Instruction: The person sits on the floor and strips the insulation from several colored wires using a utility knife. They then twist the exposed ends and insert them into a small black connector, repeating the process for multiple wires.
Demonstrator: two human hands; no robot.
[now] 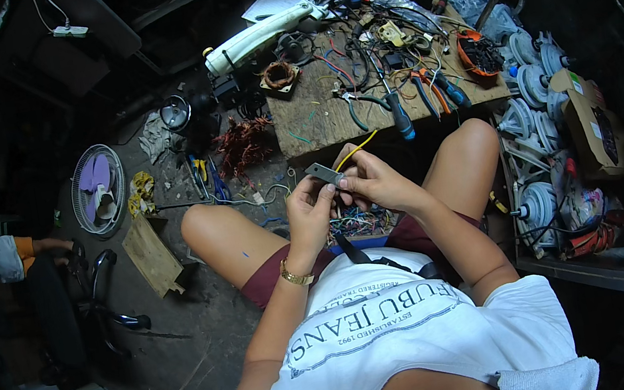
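You hold a small grey block (322, 172) just above centre of the frame, over your lap and just below the near edge of the wooden tabletop (318, 125). Your left hand (309, 210) is clenched around its lower end, thumb and fingers pinching the flat sides. Your right hand (369, 181) closes on the other end, where a yellow wire (357, 148) rises from between the fingers and curves up toward the tabletop.

The block looks small, rigid and light, probably plastic or metal, so it should need only a fingertip pinch rather than a full grip. Take it by the flat faces, as your left hand does; the narrow edges would likely let it twist. The wire looks thin and springy. I judge the joint where it meets the block to be the weak point, so grip the wire close to the block and avoid tugging its free end.

Below your hands, between your knees, lies a tangle of coloured wires (359, 225); a dropped part could easily get lost in it. On the tabletop in the upper middle of the frame lie a blue-handled screwdriver (399, 116) and orange-handled pliers (432, 93), well apart from both hands.
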